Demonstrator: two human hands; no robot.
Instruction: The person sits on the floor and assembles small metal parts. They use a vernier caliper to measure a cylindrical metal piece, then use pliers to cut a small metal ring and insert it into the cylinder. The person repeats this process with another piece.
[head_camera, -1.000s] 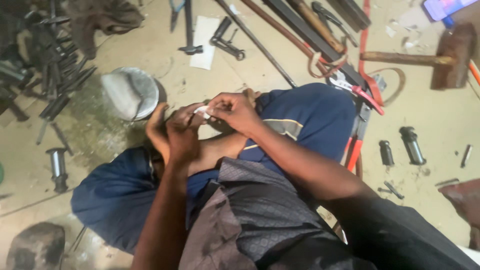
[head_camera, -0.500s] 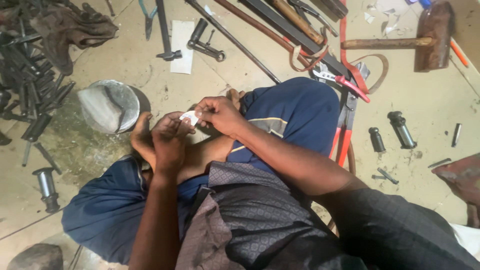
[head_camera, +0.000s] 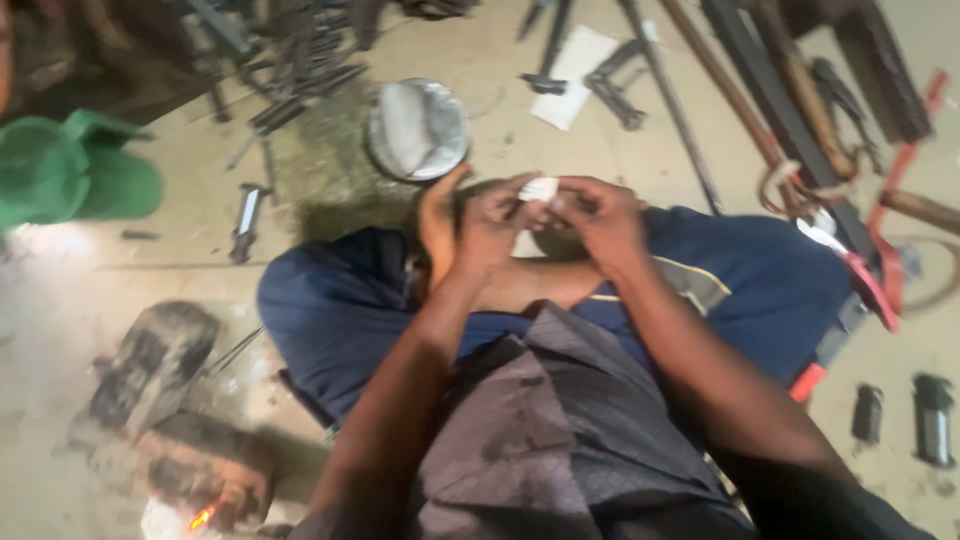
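Note:
I sit cross-legged on a concrete floor in dark blue trousers (head_camera: 340, 310). My left hand (head_camera: 490, 225) and my right hand (head_camera: 600, 215) meet in front of my knees. Both pinch a small white piece (head_camera: 538, 188), like paper or tape, between the fingertips. What lies under the white piece is hidden by the fingers. A round grey metal bowl (head_camera: 417, 128) stands on the floor just beyond my hands.
Metal rods and dark tools (head_camera: 300, 60) lie scattered at the top. A white paper sheet (head_camera: 573, 65) lies near a wrench. A green object (head_camera: 70, 170) sits at left, red-handled tools (head_camera: 880, 270) at right, two dark cylinders (head_camera: 900, 415) lower right, a glowing ember (head_camera: 200, 518) bottom left.
The view has swung left and down, so the floor items shifted right. Both hands stay together on the white piece, now held a little farther from my body.

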